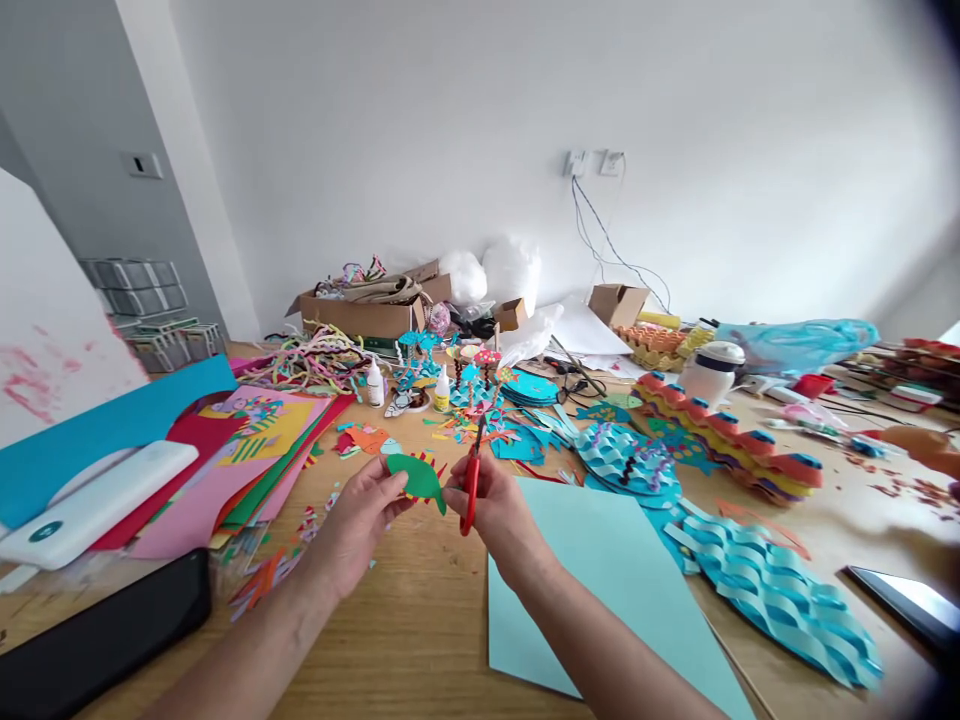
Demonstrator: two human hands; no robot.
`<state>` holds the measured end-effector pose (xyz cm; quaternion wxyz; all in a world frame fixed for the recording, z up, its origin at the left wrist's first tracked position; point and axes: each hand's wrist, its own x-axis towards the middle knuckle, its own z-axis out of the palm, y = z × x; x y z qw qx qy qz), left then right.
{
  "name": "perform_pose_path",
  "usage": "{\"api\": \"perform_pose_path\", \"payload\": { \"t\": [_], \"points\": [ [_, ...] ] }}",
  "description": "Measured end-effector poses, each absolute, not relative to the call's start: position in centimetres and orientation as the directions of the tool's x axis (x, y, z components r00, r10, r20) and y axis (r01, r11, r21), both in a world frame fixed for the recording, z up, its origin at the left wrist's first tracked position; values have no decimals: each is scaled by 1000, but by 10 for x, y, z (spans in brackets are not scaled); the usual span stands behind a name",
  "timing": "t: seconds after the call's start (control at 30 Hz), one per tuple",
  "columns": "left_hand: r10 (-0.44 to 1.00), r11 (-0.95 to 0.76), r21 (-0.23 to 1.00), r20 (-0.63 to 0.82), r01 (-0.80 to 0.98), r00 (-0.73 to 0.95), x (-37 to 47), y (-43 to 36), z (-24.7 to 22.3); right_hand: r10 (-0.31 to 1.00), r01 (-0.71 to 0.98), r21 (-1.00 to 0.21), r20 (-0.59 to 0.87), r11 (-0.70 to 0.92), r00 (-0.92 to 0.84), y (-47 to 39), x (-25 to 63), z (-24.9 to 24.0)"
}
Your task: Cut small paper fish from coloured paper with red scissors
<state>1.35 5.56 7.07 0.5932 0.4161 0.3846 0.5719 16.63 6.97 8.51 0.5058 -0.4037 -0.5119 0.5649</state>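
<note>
A green paper fish shape (414, 474) with a yellow and red striped edge is pinched between the thumb and fingers of my left hand (369, 497). My right hand (491, 500) grips red-handled scissors (471, 490), their dark blades pointing up and away. The fingertips of this same hand touch the tail end of the green fish. Both hands are above the wooden table (420, 640), and a light turquoise sheet (600, 570) lies under the right forearm.
Stacked coloured papers (255, 450), a white device (97, 505) and a black phone (112, 640) lie left. Glue bottles (375, 384), paper scraps and a cardboard box (360, 312) are beyond. Woven blue paper pieces (780, 590) and a painted egg carton (727, 435) lie right. Another person's hand (915, 447) is far right.
</note>
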Motion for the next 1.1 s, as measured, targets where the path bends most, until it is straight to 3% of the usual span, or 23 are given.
{"api": "perform_pose_path", "payload": {
  "t": [0.13,0.47,0.6,0.77,0.9,1.1],
  "points": [
    [988,100,905,-41,-414,150,16,51,66,981,-189,-981,72,38,-178,70,167,84],
    [995,96,919,-84,-382,49,18,49,54,963,-155,-988,56,15,-264,61,162,82],
    [996,73,840,-86,-537,1,16,48,63,974,87,-989,96,116,-206,65,169,77],
    [985,141,705,-171,-695,25,19,39,79,960,469,-859,84,206,-269,66,172,65],
    [981,160,674,-187,-721,43,21,36,83,940,528,-804,109,274,-323,58,164,64],
    [983,74,685,-174,-725,-64,18,39,80,906,465,-839,74,282,-417,44,157,72]
  ]
}}
